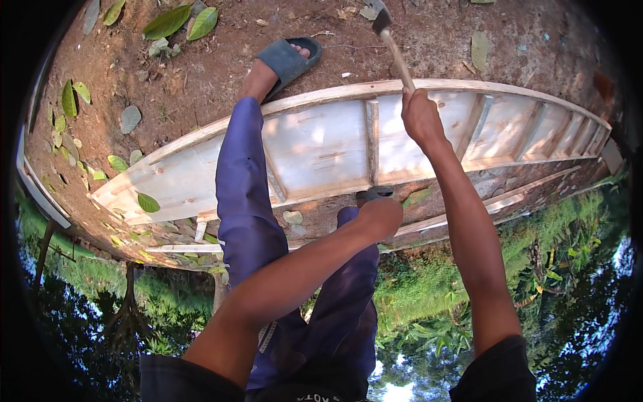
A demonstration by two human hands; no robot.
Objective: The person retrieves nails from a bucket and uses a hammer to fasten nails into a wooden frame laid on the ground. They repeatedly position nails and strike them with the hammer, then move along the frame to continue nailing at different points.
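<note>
— From my seat, where is there room?

— I see open planking in the wooden boat [321, 151] between the cross ribs [372, 141]; left of the middle rib the floor lies bare up to my purple-trousered leg [241, 194], which crosses the hull.

— And on the right?

— My right hand [420, 117] grips the hammer [392, 43] over the far rim. Further right the ribs stand closer, leaving narrow bays. Nearer, my left hand [380, 216] fills the gap by the near rim.

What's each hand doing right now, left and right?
Left hand: closed in a fist near the knee; whether it holds anything cannot be told.
Right hand: closed around the wooden handle of a hammer, raised above the wooden boat.
</note>
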